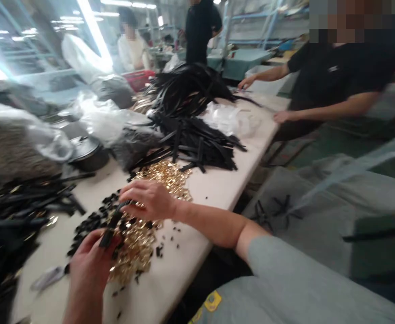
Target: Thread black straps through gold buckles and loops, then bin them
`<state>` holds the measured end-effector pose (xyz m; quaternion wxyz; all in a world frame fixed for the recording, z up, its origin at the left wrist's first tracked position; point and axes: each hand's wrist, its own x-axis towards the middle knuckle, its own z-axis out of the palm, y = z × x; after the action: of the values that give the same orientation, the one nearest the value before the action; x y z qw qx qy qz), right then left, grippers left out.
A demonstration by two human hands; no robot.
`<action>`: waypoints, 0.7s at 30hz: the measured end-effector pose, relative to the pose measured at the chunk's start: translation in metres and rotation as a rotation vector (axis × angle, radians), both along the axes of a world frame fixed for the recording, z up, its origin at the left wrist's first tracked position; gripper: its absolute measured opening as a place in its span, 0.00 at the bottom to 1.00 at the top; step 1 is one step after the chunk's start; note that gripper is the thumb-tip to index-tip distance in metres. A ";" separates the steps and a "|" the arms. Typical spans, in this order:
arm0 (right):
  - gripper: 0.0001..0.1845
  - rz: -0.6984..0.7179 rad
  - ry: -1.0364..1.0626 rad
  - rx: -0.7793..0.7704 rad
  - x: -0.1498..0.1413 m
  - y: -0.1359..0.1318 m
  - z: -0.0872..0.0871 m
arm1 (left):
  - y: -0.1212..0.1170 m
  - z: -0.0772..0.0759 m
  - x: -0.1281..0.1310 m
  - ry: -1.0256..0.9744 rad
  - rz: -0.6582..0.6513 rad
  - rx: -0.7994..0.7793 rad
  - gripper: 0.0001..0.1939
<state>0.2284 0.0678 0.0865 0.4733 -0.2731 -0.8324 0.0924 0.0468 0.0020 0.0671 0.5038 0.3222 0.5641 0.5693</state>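
Note:
A short black strap slants between my two hands above the table. My left hand is closed around its lower end. At the upper end, the fingers of my right hand are bent over the strap and pinch it. Beneath both hands spreads a heap of shiny gold metal pieces, apparently buckles. Beside it on the left lie many small black loops. Blur hides the finer details at the fingertips.
Black straps are piled farther up the white table, with more straps at left. A dark pot and plastic bags stand behind. A co-worker in black is at the table's right side; others are farther back.

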 end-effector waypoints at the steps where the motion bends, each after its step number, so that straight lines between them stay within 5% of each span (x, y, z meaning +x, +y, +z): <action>1: 0.06 0.033 0.060 -0.027 -0.004 0.002 -0.006 | -0.004 0.001 -0.003 -0.053 0.092 -0.002 0.18; 8: 0.17 0.273 0.070 -0.512 -0.014 0.001 -0.034 | 0.005 -0.005 0.009 -0.261 0.074 0.071 0.23; 15: 0.16 0.275 0.217 -0.858 -0.026 -0.004 -0.036 | 0.001 -0.009 0.010 -0.230 0.131 0.167 0.20; 21: 0.24 0.512 0.576 -1.179 -0.036 -0.002 -0.044 | -0.001 -0.011 0.020 -0.219 0.093 0.139 0.20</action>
<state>0.1927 0.0657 0.0427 0.4114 -0.2444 -0.5233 0.7051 0.0668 0.0012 0.0557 0.5118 0.2658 0.4793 0.6615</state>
